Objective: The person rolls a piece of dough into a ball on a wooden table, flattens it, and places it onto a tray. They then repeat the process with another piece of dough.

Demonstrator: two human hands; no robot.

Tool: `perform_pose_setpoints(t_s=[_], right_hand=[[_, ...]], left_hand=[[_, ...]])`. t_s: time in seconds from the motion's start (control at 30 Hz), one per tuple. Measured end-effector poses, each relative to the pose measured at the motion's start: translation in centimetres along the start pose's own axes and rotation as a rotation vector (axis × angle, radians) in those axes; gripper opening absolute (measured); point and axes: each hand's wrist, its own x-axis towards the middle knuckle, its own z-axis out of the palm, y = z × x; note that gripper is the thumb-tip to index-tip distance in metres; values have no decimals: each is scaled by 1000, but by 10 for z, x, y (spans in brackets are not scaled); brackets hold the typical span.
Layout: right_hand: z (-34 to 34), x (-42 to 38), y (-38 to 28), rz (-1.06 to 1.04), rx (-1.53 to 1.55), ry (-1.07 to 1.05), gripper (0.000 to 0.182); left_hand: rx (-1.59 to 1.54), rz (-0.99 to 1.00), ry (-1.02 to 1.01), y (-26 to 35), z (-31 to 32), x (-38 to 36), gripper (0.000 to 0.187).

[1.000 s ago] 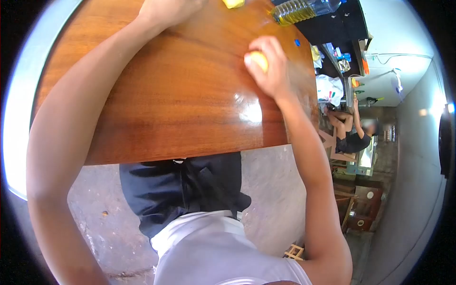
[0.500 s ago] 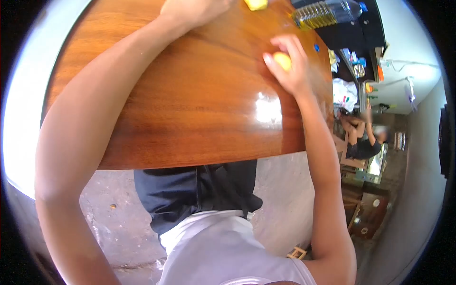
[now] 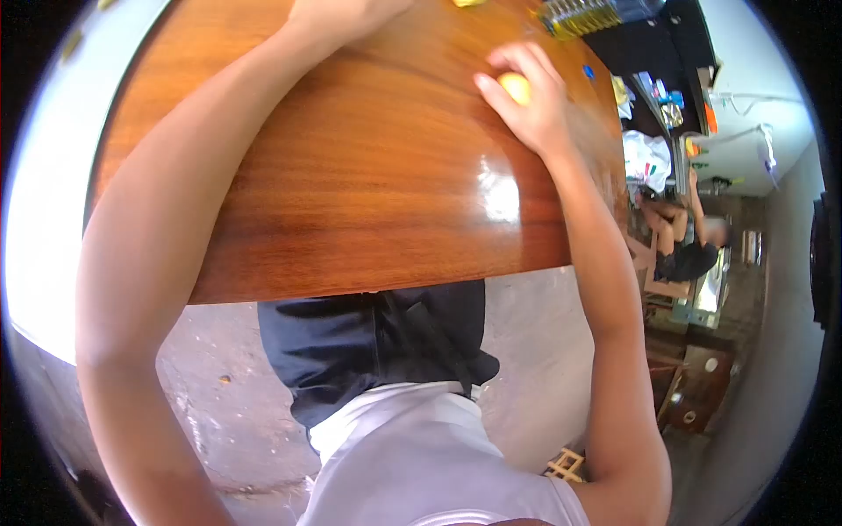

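Note:
A round yellow object (image 3: 515,88) sits within the curled thumb and fingers of my right hand (image 3: 537,103), low over the brown wooden table (image 3: 377,202). My left hand (image 3: 346,13) is at the top edge of the view, above the far part of the table. Its fingers are cut off by the frame, so what they do is hidden. Between the hands, another yellow piece (image 3: 468,3) shows only partly at the top edge. A clear ribbed bottle with yellow liquid (image 3: 570,19) lies beyond my right hand, and a small blue cap (image 3: 588,72) is on the table's right side.
Right of the table are a dark shelf (image 3: 653,57) with small items and a white plastic bag (image 3: 646,159). A person in dark clothes (image 3: 688,261) sits farther back at the right. A small wooden stool (image 3: 566,465) stands low on the floor.
The view has shifted slightly, so the bottle and far yellow piece are nearer the top edge and more cut off. My right hand appears slightly higher, still around the round yellow object.

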Motion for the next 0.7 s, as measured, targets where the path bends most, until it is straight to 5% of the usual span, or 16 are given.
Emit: perform_pose_setpoints(t_s=[0.1, 0.23, 0.37, 0.5, 0.7], right_hand=[[33, 28, -35, -89, 73, 32, 30], [2, -32, -96, -89, 215, -103, 29], [-29, -56, -39, 38, 26, -107, 30], [15, 16, 1, -70, -58, 84, 28], [18, -17, -93, -254, 194, -18, 20]], left_hand=[[-51, -98, -59, 5, -9, -4, 30], [-76, -96, -67, 5, -14, -8, 31], [-50, -56, 16, 3, -2, -5, 34], [-8, -60, -67, 5, -6, 0, 32], [31, -56, -34, 6, -17, -7, 30]])
